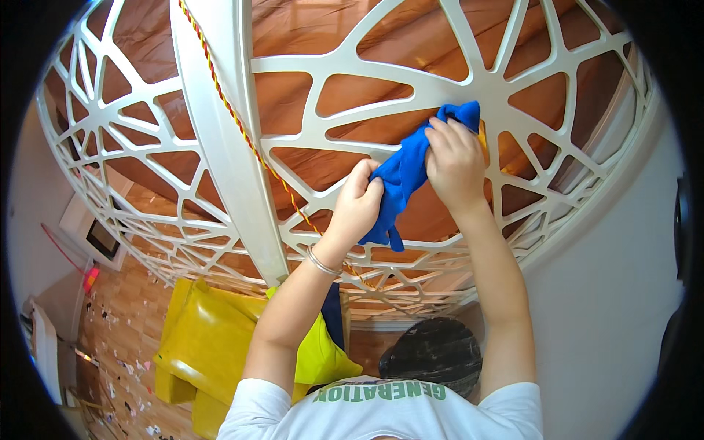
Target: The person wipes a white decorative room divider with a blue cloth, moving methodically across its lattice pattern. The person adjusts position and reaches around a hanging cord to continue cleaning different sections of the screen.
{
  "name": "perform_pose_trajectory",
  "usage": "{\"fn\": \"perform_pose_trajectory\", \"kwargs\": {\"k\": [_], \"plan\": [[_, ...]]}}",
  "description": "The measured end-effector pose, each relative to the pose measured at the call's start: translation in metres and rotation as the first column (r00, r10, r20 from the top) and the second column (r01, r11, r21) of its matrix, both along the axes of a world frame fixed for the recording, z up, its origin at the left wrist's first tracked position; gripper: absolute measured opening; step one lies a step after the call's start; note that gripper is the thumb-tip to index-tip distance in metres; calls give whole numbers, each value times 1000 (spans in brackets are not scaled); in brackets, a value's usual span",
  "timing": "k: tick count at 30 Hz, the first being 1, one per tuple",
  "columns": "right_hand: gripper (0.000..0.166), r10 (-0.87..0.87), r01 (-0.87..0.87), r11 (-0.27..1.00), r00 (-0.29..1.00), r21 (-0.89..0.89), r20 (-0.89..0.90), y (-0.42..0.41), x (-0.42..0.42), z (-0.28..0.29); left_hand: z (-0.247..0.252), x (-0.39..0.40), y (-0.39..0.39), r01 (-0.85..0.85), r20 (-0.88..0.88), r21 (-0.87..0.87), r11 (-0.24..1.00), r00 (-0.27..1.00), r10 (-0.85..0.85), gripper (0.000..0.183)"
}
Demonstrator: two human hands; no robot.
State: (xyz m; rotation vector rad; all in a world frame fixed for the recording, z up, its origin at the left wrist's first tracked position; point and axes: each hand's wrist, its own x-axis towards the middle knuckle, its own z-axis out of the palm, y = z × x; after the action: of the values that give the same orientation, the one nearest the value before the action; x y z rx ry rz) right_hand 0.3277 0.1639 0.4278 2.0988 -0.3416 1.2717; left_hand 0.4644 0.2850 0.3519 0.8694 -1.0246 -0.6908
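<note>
A blue cloth (404,168) stretches slantwise between my two hands. My left hand (357,201) grips its lower part, thumb on top. Higher up and to the right, my right hand (456,159) has its fingers closed over the upper end. Directly behind the cloth stands a white openwork lattice panel (487,88) with branching bars. The right hand is close to a junction of these bars; whether the cloth presses on them I cannot tell. Brown fabric (379,93) shows through the openings.
A white post (220,110) divides the lattice, and a twisted red-yellow cord (239,124) runs down it. Below are a yellow padded seat (212,335), a bright yellow-green cloth (324,357) and a dark round stool (434,352). Scraps litter the wooden floor (118,324). A wall (594,308) stands right.
</note>
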Motion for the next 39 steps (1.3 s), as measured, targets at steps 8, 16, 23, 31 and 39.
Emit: {"fn": "perform_pose_trajectory", "kwargs": {"k": [8,16,23,31,39], "plan": [[29,368,-371,927,883,-48,292,27,41,31,46,17,19,-55,86,-196,979,994,73,14],[24,126,-129,982,991,137,35,42,103,8,-5,69,32,-668,253,-275,691,643,723,24],[34,153,-152,985,988,85,-6,48,138,-15,-19,52,39,-750,467,-386,537,343,815,41],[31,162,-164,976,986,141,23,39,98,4,-33,62,38,-803,478,-54,593,501,722,19],[27,145,-142,989,982,-32,124,48,52,-2,48,91,21,-741,42,-474,475,520,853,30]]}}
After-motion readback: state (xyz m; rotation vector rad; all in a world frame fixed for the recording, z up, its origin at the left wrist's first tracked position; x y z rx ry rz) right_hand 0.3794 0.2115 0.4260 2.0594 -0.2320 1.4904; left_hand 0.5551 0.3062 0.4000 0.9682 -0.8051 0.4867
